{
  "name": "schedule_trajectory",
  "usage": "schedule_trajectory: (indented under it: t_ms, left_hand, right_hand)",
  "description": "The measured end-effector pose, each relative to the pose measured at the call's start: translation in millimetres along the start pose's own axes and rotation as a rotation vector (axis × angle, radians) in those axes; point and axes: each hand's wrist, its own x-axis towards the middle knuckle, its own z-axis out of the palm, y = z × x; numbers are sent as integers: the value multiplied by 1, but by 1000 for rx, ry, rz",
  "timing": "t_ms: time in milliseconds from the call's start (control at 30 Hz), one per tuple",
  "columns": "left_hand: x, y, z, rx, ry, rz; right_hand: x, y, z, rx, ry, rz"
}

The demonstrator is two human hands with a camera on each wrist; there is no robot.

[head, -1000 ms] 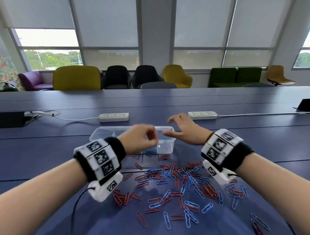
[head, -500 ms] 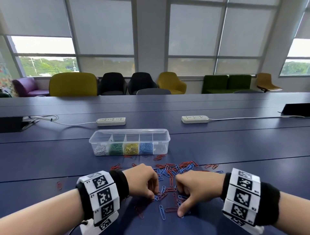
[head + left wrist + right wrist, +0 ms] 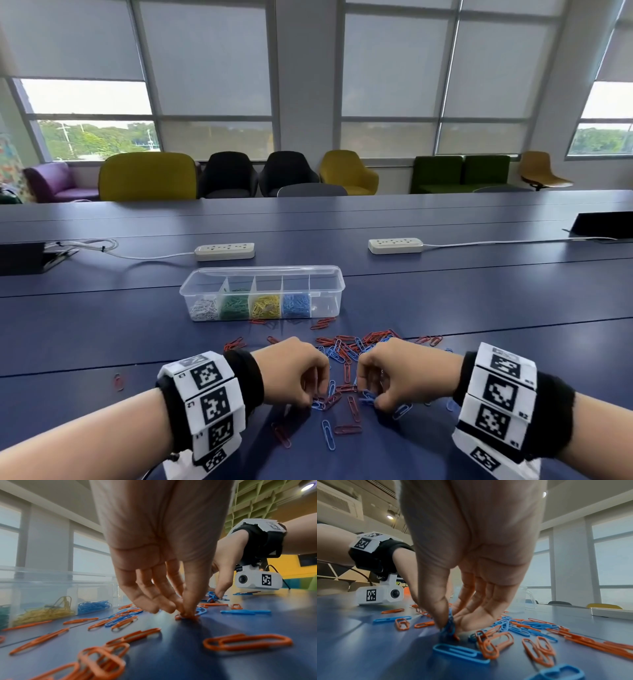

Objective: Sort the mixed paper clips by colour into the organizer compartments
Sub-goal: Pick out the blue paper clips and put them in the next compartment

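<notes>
A clear organizer (image 3: 262,272) stands on the blue table, with white, green, yellow and blue clips in four compartments and the rightmost one bare. In front of it lies a pile of red-orange and blue paper clips (image 3: 346,346). My left hand (image 3: 317,399) is down on the near part of the pile. In the left wrist view its thumb and finger pinch an orange clip (image 3: 187,617) against the table. My right hand (image 3: 371,399) is just to its right and pinches a small bunch of blue clips (image 3: 450,625) between thumb and fingers.
Loose clips (image 3: 328,434) lie scattered between my wrists, and one stray red clip (image 3: 118,382) lies far left. Two power strips (image 3: 224,251) (image 3: 395,246) with cables lie behind the organizer. Chairs line the far side of the table.
Both hands came back from above the organizer to the pile near me. Since half a second ago they have stayed there, and their fingers have closed on clips.
</notes>
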Motion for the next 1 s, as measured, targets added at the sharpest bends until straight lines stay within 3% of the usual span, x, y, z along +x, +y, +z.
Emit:
schedule_trajectory:
  t_ms: [133, 233, 367, 433, 500, 633, 733, 833, 1000]
  left_hand:
    - [0, 0, 2, -18, -85, -16]
    - [0, -5, -7, -138, -18, -72]
    - [0, 3, -19, -859, 45, -218]
    - [0, 10, -18, -1020, 13, -283]
    - [2, 18, -14, -873, -77, -299]
    - [7, 30, -2, -298, -255, -175]
    - [0, 32, 4, -91, -268, -8]
    - [-2, 32, 5, 65, -226, 73]
    - [1, 31, 8, 215, -227, -3]
  right_hand:
    - [-3, 6, -5, 94, 40, 20]
    - [-8, 12, -9, 222, 36, 15]
    - [-12, 15, -13, 202, 13, 47]
    - [-9, 14, -11, 171, -5, 66]
    - [-4, 11, -7, 103, -28, 95]
    - [4, 8, 1, -76, -56, 95]
    - [8, 11, 2, -77, -67, 77]
    - [8, 10, 1, -116, -90, 86]
    - [6, 16, -12, -19, 49, 137]
